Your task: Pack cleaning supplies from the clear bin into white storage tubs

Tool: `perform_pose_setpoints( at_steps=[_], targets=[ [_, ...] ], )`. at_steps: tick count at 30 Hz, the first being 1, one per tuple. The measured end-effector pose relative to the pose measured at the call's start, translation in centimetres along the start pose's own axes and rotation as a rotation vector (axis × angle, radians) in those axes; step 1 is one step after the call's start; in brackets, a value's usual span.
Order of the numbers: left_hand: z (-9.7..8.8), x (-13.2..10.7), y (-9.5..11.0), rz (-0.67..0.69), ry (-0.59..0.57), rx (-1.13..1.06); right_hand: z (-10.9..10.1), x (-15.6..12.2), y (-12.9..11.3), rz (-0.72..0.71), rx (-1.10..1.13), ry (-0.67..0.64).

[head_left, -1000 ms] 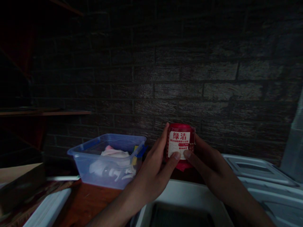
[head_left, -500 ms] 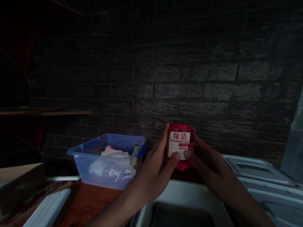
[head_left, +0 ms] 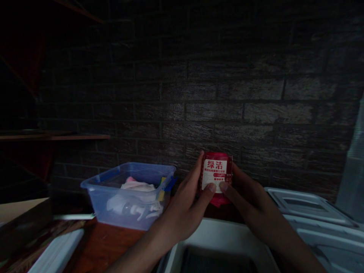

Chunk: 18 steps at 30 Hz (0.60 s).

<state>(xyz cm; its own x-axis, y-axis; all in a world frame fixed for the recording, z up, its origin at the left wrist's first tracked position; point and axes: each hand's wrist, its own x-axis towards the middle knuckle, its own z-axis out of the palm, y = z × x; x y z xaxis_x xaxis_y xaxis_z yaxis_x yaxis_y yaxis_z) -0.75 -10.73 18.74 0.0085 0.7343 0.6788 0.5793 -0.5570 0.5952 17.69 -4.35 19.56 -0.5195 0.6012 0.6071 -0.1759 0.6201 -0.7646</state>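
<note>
A red roll of trash bags (head_left: 214, 171) with a white label facing me is held upright between both hands. My left hand (head_left: 189, 204) grips its left side, with the thumb pressed on the lower label. On the opposite side my right hand (head_left: 248, 199) is closed round it, its thumb resting beside the other one. A bit of loose red plastic hangs below the roll. Beneath the hands is a white open box (head_left: 224, 232) with something dark inside that I cannot make out.
Left of the hands, a translucent blue bin (head_left: 122, 212) holds white cloth and white plastic items on a reddish wooden surface (head_left: 99, 244). Grey-white lids (head_left: 309, 206) lie at right. A cardboard box (head_left: 25, 216) sits far left, below a shelf (head_left: 71, 137). Behind stands a dark brick wall (head_left: 199, 91).
The roll is slightly lower and a touch further left in view, its top tipped a little. Both hands keep the same hold on it.
</note>
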Motion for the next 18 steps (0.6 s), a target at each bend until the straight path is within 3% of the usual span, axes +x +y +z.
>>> perform_pose_setpoints(
  at_steps=[18],
  targets=[
    [0.29, 0.29, 0.01, 0.032, 0.040, -0.085, -0.27, -0.16, -0.24, 0.010, -0.048, 0.018]
  ],
)
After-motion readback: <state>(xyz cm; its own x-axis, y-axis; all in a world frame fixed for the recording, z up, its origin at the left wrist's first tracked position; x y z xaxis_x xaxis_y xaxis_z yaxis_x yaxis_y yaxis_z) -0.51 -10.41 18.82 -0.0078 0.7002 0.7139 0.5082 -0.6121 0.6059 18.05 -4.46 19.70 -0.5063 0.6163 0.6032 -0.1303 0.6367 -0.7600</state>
